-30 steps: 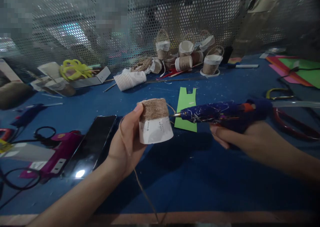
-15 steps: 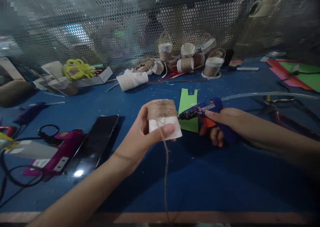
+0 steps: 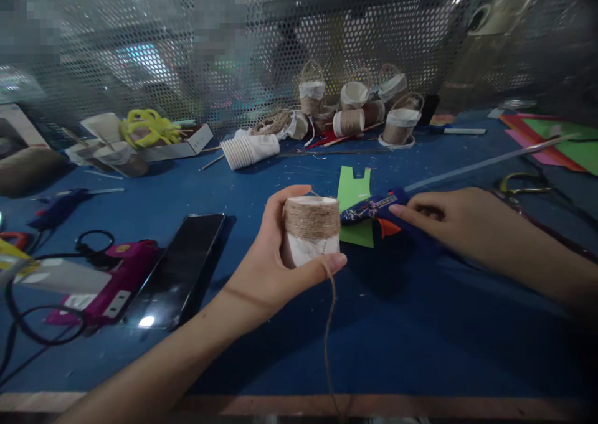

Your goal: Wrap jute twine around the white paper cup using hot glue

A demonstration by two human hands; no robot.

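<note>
My left hand (image 3: 275, 256) is wrapped round a white paper cup (image 3: 299, 249), whose rim half is wound with brown twine (image 3: 312, 217). A loose end of twine (image 3: 328, 343) hangs from under my left thumb to the table's front edge. Just right of the cup lies a blue glue gun (image 3: 374, 207) with an orange trigger and a clear glue stick (image 3: 467, 169) at its back. My right hand (image 3: 439, 215) is at the gun's rear, thumb and fingers closed against it. Beneath the nozzle is a green paper cutout (image 3: 354, 190).
A black phone (image 3: 187, 268), a magenta power strip (image 3: 126, 281) and a second glue gun (image 3: 60, 209) lie at left. Stacked cups (image 3: 247, 151) and twine-wrapped baskets (image 3: 400, 127) stand behind. Pliers (image 3: 521, 184) and coloured sheets (image 3: 555, 141) are at right.
The cup has tilted, showing its wound end, and moved slightly right. My right hand has shifted back and up on the glue gun; the glue stick now slants upward.
</note>
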